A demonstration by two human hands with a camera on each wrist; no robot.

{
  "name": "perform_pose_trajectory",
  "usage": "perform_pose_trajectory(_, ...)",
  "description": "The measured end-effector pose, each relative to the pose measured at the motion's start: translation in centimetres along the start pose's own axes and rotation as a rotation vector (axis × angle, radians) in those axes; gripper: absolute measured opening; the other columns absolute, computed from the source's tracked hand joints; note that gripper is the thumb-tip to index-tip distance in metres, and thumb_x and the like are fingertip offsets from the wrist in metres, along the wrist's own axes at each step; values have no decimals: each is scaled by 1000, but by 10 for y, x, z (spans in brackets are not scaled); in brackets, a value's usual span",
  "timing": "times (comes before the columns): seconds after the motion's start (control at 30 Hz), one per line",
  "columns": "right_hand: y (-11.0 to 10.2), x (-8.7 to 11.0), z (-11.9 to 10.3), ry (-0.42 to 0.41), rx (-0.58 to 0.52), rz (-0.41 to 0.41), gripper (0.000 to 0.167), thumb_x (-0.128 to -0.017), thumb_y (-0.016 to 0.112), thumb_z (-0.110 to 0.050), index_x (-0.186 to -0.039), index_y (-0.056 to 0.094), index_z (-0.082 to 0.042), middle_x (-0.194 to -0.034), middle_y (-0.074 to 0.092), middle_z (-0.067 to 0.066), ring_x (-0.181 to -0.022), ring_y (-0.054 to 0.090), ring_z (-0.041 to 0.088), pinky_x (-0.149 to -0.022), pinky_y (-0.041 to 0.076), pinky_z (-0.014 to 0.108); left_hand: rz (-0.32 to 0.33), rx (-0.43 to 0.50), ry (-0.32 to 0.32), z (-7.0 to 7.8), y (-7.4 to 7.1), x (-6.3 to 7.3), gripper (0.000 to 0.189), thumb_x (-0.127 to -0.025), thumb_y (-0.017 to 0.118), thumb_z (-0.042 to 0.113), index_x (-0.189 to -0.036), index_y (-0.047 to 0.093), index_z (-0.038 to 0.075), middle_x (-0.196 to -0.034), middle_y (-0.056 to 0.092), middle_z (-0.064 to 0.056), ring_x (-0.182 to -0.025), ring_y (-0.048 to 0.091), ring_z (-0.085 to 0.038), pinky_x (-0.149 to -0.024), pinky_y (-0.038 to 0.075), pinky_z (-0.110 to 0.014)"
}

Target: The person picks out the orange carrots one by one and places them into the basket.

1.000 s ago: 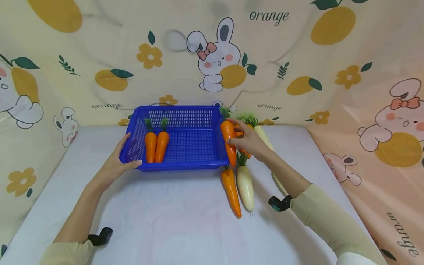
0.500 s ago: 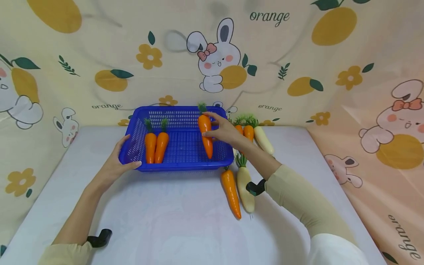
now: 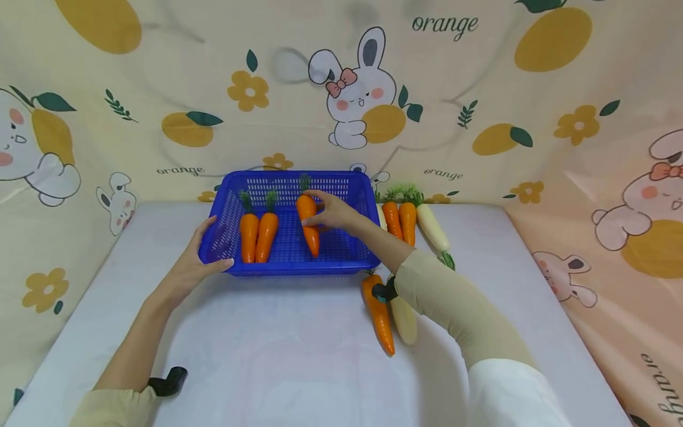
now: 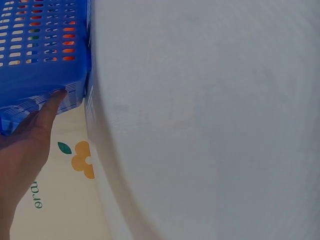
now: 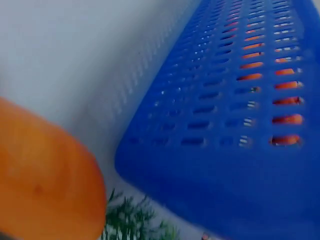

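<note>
A blue plastic basket (image 3: 299, 268) with slotted walls stands near the back of the table. At its left front corner my left hand (image 3: 191, 261) grips it, thumb on the front rim and fingers along the left side. My right hand (image 3: 336, 212) pinches an orange carrot (image 3: 308, 209) from the right, inside the basket; whether its tip touches the bottom I cannot tell. Two more carrots, one left (image 3: 248, 237) and one right (image 3: 267, 234), lie side by side in the basket's left part. The right wrist view shows the basket's outer wall (image 5: 250, 185), not the hand.
Before the basket's right front corner lie a carrot (image 3: 380, 314) and a white radish (image 3: 404, 320), the radish partly under my right wrist. Several carrots (image 3: 408, 219) and another white radish (image 3: 433, 226) lie right of the basket. A printed cloth (image 3: 267, 130) hangs behind.
My right hand has carried the carrot leftward from the basket's right rim to the middle of the basket. My left hand stays on the corner. The view has shifted slightly.
</note>
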State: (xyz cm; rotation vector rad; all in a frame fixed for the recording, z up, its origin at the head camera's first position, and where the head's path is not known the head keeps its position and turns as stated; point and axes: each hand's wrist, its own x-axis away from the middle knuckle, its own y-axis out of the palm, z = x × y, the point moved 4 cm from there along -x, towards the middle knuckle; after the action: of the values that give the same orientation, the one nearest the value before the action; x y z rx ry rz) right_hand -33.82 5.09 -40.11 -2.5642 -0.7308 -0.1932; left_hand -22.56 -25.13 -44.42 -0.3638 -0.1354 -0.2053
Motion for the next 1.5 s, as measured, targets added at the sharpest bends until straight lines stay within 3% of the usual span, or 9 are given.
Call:
perform_pose_trajectory(0.17, 17, -13, 2, 30, 30, -57, 79, -89, 75, -9, -155, 34, -19, -146, 42, 21, -122, 55, 35, -84, 59, 40, -7, 4, 10, -1, 1, -1, 99, -93, 71, 30, -156, -3, 47, -166, -12, -10, -149, -4, -44, -112, 6, -73)
perform_pose_trajectory(0.3, 32, -27, 4, 5, 37, -61, 82, -87, 77, -8, -156, 33, -17, -147, 43, 21, -122, 55, 34, -83, 60, 38, -3, -2, -1, -1, -1, 2, 100, -93, 71, 32, -156, -4, 47, -166, -12, -10, -149, -4, -45, -112, 6, -73)
perform_pose_trajectory(0.57, 50, -44, 16, -22, 180, -44, 86, -85, 81, -24, -156, 34, -23, -138, 53, 16, -111, 61, 26, -91, 56, 35, -13, -5, 7, 1, 0, 1, 98, -94, 70, 32, -156, -4, 47, -166, -12, -11, -149, -4, -45, -113, 7, -72)
perform_pose_trajectory(0.73, 50, -40, 18, -20, 144, -88, 87, -86, 80, -20, -158, 30, -22, -134, 55, 22, -94, 71, 28, -83, 59, 35, -8, -10, 3, 0, 0, 2, 97, -93, 70, 34, -156, -4, 47, -166, -13, -10, -149, -3, -45, -112, 8, -72)
perform_pose_trajectory(0.93, 37, -33, 13, -8, 73, -123, 84, -87, 77, -9, -157, 32, -19, -147, 41, 29, -101, 69, 34, -84, 59, 38, -9, 7, 10, 1, 1, 2, 97, -94, 69, 30, -157, -3, 45, -166, -12, -11, -149, -2, -45, -113, 8, -71)
perform_pose_trajectory(1.07, 26, -27, 14, -21, 66, -107, 75, -89, 75, -10, -154, 38, -15, -146, 44, 26, -106, 67, 35, -85, 59, 41, -8, -2, 1, 1, -1, 4, 98, -94, 69, 31, -157, -5, 44, -166, -12, -12, -149, -2, -47, -113, 9, -72)
perform_pose_trajectory(1.37, -7, -4, 5, -130, 69, -49, 66, -89, 76, -20, -148, 47, -16, -141, 52, 20, -103, 65, 42, -91, 55, 48, -4, 24, 28, -1, -2, 3, 96, -95, 69, 28, -156, -3, 47, -166, -13, -8, -150, -4, -43, -114, 6, -71)
perform_pose_trajectory(1.5, -32, 17, 3, -185, 44, -10, 63, -91, 74, -20, -147, 48, -15, -142, 52, 19, -107, 66, 33, -89, 57, 43, -15, 23, 23, 0, 0, 1, 96, -95, 69, 29, -156, -3, 47, -166, -12, -9, -150, -2, -44, -114, 7, -70)
